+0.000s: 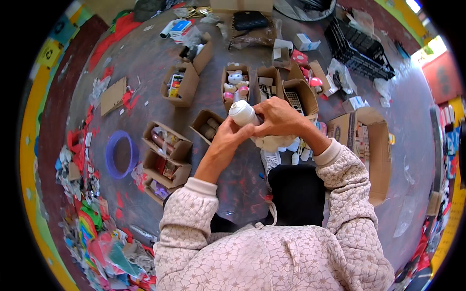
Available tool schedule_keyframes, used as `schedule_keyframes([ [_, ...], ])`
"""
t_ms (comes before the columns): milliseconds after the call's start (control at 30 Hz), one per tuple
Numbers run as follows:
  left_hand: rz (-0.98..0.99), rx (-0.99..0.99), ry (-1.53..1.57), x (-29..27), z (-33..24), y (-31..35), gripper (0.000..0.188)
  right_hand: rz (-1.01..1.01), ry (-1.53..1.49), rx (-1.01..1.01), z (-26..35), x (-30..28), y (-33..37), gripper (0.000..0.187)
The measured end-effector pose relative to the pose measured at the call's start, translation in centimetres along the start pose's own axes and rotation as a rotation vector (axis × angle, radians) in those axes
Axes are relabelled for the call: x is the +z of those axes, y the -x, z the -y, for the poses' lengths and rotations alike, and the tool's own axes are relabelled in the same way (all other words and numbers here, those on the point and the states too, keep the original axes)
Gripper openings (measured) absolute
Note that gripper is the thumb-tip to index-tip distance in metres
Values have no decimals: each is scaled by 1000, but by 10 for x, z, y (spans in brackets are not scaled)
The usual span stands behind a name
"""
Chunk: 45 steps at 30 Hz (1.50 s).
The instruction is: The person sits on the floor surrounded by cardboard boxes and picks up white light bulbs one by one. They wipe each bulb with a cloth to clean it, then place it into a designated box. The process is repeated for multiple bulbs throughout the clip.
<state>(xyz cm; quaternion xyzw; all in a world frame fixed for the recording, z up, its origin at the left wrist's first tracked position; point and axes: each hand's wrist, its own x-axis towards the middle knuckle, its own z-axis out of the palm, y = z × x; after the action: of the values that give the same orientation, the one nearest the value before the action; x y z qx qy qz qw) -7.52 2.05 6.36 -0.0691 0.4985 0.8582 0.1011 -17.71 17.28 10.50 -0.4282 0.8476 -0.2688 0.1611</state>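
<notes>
A white plastic bottle (242, 114) with a rounded, ringed top is between my two hands in front of me, tilted up to the left. My left hand (230, 138) is closed on its lower side, thumb reaching toward the right hand. Around its right side curl the fingers of my right hand (281, 119), which hide much of its body. Under the right hand shows a crumpled cream-coloured thing (274, 142), perhaps cloth; whether it is held cannot be seen. Small white bottles (295, 157) lie just beyond my knee. Left of the hands stands a small carton (206, 125) with brownish rolls.
Several open cartons surround me, one with plush toys (235, 77). A large cardboard box (383, 155) stands at right, a purple basin (108, 160) at left. Farther off are a black crate (361, 51) and a black quilted bag (250, 20). Mixed scraps (116, 257) pile at lower left.
</notes>
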Motion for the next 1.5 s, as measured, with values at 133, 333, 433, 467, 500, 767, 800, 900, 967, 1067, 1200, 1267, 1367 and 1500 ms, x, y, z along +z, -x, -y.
schedule_keyframes([
  [133,108,88,345,4,-9,17,61,9,-283,23,35,4,-4,42],
  [333,240,38,329,-16,-20,36,76,57,-1109,328,50,20,-5,44],
  [433,224,8,211,-21,-21,44,77,73,-987,360,51,29,-6,42],
  [467,226,-1,218,-23,-22,45,77,77,-922,366,52,28,-5,41],
  [500,228,-9,224,-25,-23,46,76,79,-857,371,52,27,-4,40],
  [767,149,-144,9,-23,-31,52,66,-1049,-720,172,46,-10,1,22],
  [800,163,-150,-34,-19,-31,52,65,-1126,-390,154,65,0,-8,19],
  [900,70,-128,-40,-13,-27,50,66,-869,129,-99,75,40,-21,10],
  [967,-16,-85,-7,-17,-27,48,60,-835,179,-197,76,47,-22,13],
  [1067,21,-21,2,-22,-24,45,56,-780,155,-269,71,45,-19,13],
  [1200,0,-44,33,-31,-18,38,51,-586,295,-357,75,44,-6,21],
  [1267,8,-64,62,-33,-22,42,49,-558,62,-244,70,48,-1,12],
  [1367,20,-53,130,-27,-28,50,56,-601,-554,88,37,23,7,9],
  [1500,99,-14,190,-29,-30,51,63,-853,-988,421,22,15,-5,15],
])
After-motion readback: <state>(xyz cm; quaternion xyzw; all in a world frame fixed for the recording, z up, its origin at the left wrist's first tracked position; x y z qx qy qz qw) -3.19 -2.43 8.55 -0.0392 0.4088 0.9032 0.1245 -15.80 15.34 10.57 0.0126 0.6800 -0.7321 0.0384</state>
